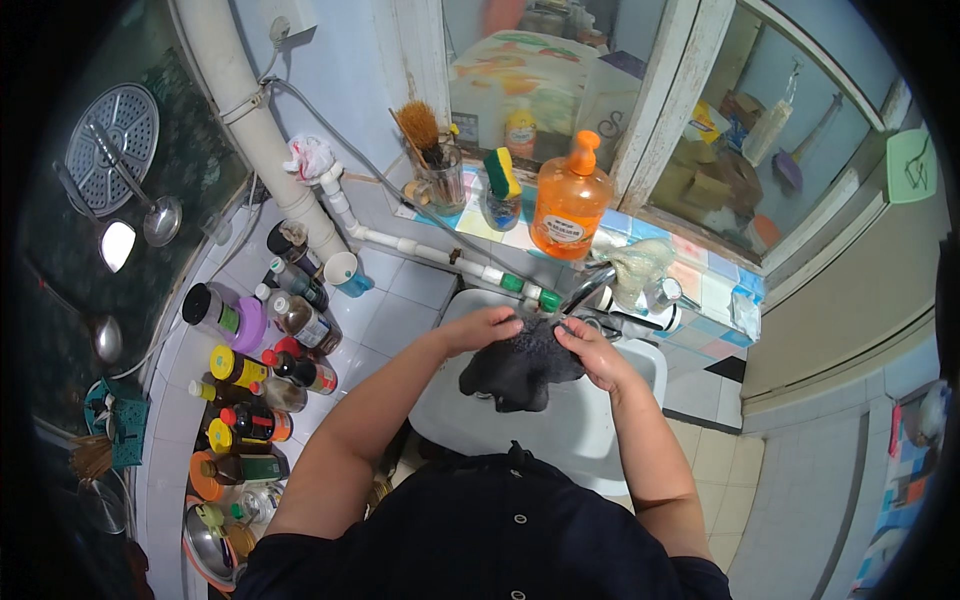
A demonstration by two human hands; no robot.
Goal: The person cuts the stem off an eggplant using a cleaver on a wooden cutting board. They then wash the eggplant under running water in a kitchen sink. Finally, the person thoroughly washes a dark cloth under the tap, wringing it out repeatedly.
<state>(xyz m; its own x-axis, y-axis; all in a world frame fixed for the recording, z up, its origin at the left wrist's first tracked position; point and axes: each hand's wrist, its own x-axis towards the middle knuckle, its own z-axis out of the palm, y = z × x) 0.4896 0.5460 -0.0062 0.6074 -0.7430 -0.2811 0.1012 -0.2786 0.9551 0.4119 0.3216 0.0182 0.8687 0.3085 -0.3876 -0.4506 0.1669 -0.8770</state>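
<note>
A dark grey cloth hangs spread out between my two hands, over the white sink. My left hand is closed, pinching the cloth's upper left corner. At its upper right edge, my right hand grips it between thumb and fingers. The cloth looks wet, and its lower edge droops in uneven folds above the basin. Just beyond the cloth is the metal faucet, its spout partly hidden by the cloth and my hands.
On the tiled ledge behind the sink stand an orange pump bottle, a sponge in a glass and a brush in another glass. A white pipe runs along the wall. Several sauce bottles crowd the left counter, beside a paper cup.
</note>
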